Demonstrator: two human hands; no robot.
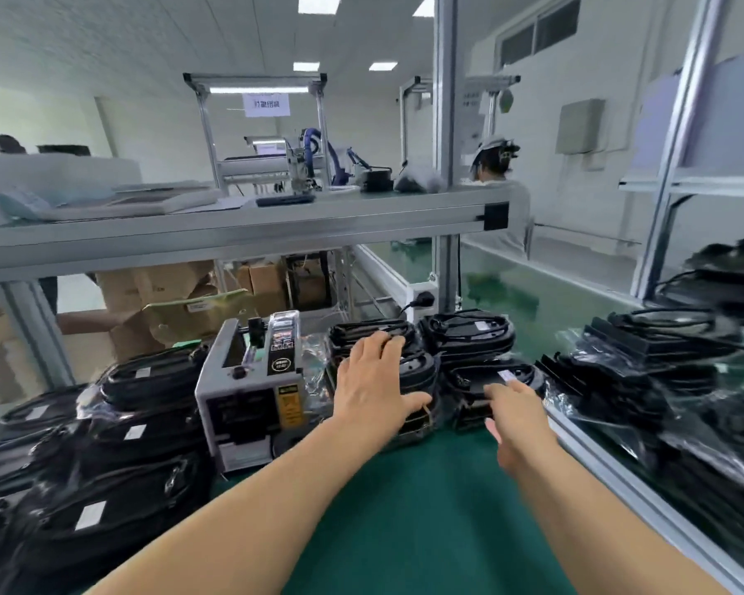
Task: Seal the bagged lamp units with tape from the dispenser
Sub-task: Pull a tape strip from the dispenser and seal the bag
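A grey tape dispenser (250, 392) with a clear tape roll on top stands on the green mat (404, 508). To its right lie stacked black bagged lamp units (469, 337). My left hand (374, 388) rests flat with spread fingers on the nearest stack, thumb against its front. My right hand (518, 418) reaches to the neighbouring bagged unit (494, 380), fingers straight and touching its front edge. Neither hand holds tape.
Sealed bagged units with white labels (104, 444) are piled left of the dispenser. More black units (670, 380) crowd the conveyor to the right, beyond an aluminium rail (619, 478). An overhead shelf (232, 225) spans the bench. Cardboard boxes and a person sit beyond.
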